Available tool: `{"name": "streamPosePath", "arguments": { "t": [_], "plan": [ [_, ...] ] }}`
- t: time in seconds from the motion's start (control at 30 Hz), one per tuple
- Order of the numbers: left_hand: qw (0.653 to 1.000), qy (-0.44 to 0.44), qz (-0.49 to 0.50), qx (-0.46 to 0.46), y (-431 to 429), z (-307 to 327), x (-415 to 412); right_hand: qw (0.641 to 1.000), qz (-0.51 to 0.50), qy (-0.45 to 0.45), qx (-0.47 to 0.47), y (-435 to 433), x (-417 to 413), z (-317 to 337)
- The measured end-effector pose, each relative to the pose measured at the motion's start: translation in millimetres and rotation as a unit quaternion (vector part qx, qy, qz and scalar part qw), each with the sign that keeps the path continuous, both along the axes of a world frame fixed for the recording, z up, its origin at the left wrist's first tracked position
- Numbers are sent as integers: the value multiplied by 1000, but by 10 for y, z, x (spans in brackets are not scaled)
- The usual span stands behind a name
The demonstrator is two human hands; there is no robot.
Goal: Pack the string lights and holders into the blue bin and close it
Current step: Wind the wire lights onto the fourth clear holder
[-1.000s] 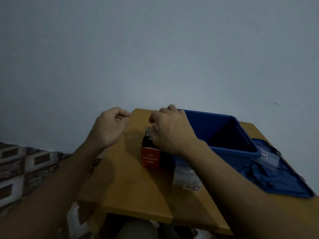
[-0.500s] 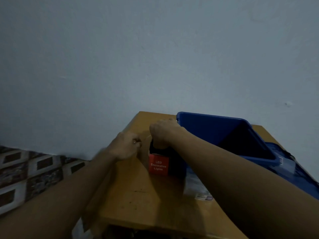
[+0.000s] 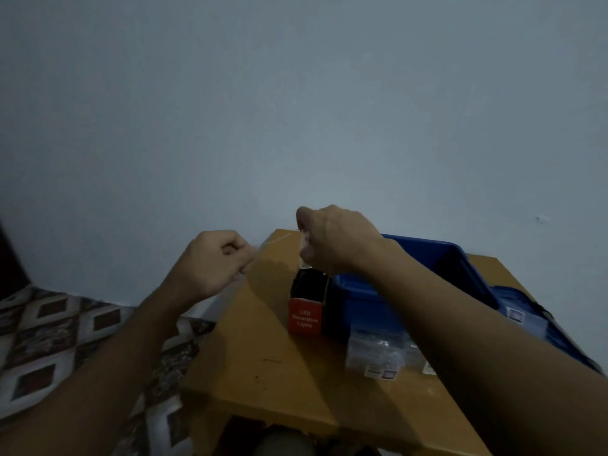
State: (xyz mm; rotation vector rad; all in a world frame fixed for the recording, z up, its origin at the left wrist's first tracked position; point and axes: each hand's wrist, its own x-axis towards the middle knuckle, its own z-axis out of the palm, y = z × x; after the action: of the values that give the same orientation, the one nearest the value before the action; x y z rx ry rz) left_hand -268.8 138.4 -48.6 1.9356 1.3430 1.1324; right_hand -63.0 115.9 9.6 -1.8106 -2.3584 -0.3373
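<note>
Item: light strand [image 3: 276, 240], now lifted and stretched above red box [image 3: 304, 315]. L hand [image 3: 214, 261] & R hand [image 3: 332, 238] each pinch it. Blue bin [image 3: 362, 291], beside box: packing prob. not begun.

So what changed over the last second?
Right hand rose off the red cardboard lights box, pinching the thin pale light string. The left hand pulled leftward, pinching the strand stretched between them. Box, open blue plastic bin and clear plastic bag stayed on the wooden table.

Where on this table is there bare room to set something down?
Bare wood lies left of the red light box and before it, up to the table edge. Crowded: the right side, with blue bin, clear bag and lid.
</note>
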Motion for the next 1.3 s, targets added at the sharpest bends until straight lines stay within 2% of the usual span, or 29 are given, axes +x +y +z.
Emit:
{"name": "streamPosePath", "arguments": {
  "t": [0.13, 0.23, 0.47, 0.6, 0.73, 0.9, 1.03, 1.13, 1.2, 1.3],
  "plan": [
    [995, -79, -45, -32, -411, 285, 52, 990, 32, 135, 24, -419, 119, 155],
    [988, -112, -98, -42, -731, 426, 125, 976, 63, 204, 54, -762, 240, 217],
    [959, -91, -235, -132, -1444, 581, 486, 946, 64, 305, 94, -1604, 479, 235],
    [947, -126, -238, -177, -1841, 594, 811, 929, 51, 344, 126, -2028, 617, 175],
    [912, -178, -272, -250, -2179, 569, 1080, 901, 35, 408, 144, -2419, 781, 105],
    [900, -201, -295, -250, -2374, 543, 1345, 871, 16, 469, 147, -2791, 1001, -30],
    [897, -204, -282, -272, -2444, 487, 1566, 828, 6, 543, 141, -2987, 1184, -181],
    [891, -204, -292, -281, -2473, 407, 1689, 776, 18, 619, 123, -3072, 1286, -288],
    [891, -207, -301, -270, -2484, 355, 1754, 748, 24, 654, 108, -3113, 1337, -343],
    [914, -185, -292, -215, -2501, 305, 1815, 715, 27, 695, 78, -3147, 1381, -388]
  ]
}}
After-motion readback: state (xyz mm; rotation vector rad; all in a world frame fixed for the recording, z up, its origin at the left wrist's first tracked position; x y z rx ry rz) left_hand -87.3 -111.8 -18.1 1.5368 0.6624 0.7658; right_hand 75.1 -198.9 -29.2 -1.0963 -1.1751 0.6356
